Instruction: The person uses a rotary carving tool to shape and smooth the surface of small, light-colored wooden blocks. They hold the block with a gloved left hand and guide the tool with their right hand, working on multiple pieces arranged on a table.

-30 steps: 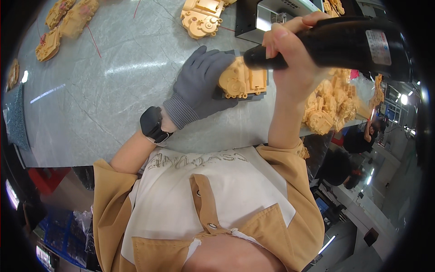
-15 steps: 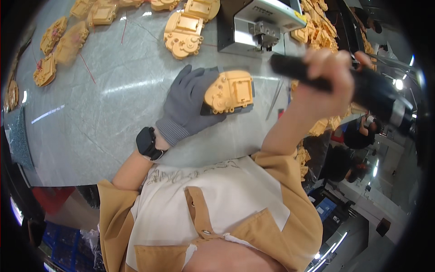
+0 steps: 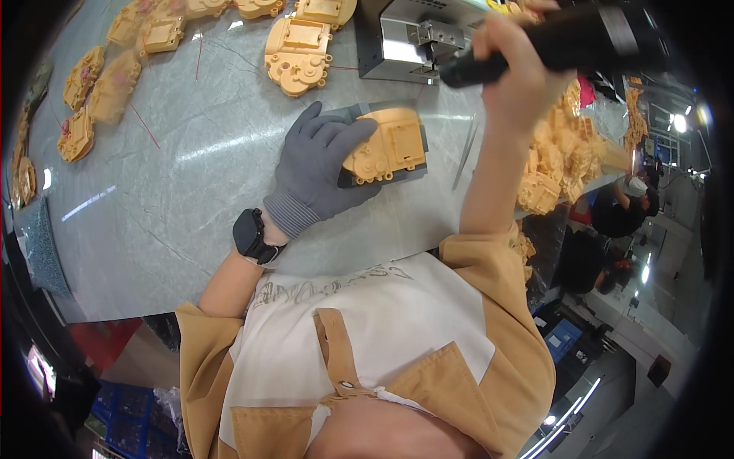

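My left hand (image 3: 317, 172), in a grey knit glove, grips the left side of a yellow-orange plastic housing (image 3: 401, 145). That housing lies flat on a dark block-like fixture (image 3: 409, 175), with its rectangular recess toward the right. Bare and raised at the upper right, my right hand (image 3: 516, 65) is wrapped round a black electric screwdriver (image 3: 589, 42). The tool's narrow end points left, close to the front of a silver-and-black screw feeder (image 3: 394, 50). Whether its tip touches the feeder cannot be made out.
Several similar housings (image 3: 298, 61) lie along the table's far side, some with thin red wires. A large heap of yellow-orange parts (image 3: 562, 157) stands at the right. A thin metal rod (image 3: 464, 157) lies right of the fixture. Other people sit farther off at the right.
My right hand has moved up and slightly left with the screwdriver, toward the screw feeder. The left hand's fingers now reach farther over the housing's top left.
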A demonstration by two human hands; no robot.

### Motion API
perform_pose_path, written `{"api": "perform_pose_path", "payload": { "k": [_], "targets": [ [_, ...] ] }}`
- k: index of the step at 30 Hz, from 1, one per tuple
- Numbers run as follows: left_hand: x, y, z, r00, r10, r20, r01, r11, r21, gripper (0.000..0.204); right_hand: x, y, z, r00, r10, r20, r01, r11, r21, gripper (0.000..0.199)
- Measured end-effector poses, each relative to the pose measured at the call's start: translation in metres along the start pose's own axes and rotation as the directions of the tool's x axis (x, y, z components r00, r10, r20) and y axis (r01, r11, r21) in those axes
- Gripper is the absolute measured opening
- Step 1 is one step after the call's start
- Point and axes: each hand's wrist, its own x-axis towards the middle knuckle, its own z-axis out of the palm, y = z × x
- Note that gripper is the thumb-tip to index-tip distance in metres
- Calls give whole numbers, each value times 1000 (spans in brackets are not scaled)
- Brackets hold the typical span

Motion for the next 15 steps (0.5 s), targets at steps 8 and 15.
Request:
{"api": "perform_pose_path", "payload": {
  "k": [8, 15],
  "targets": [
    [-3, -4, 5, 1000, -4, -31, 3, 1000, -12, 72, -79, -50, 4, 992, 71, 107, -107, 917, 385, 47],
    [-4, -5, 5, 999, -4, -34, 3, 999, -31, 75, -88, -55, 9, 973, 151, 175, -205, 912, 355, 42]
  ]
}}
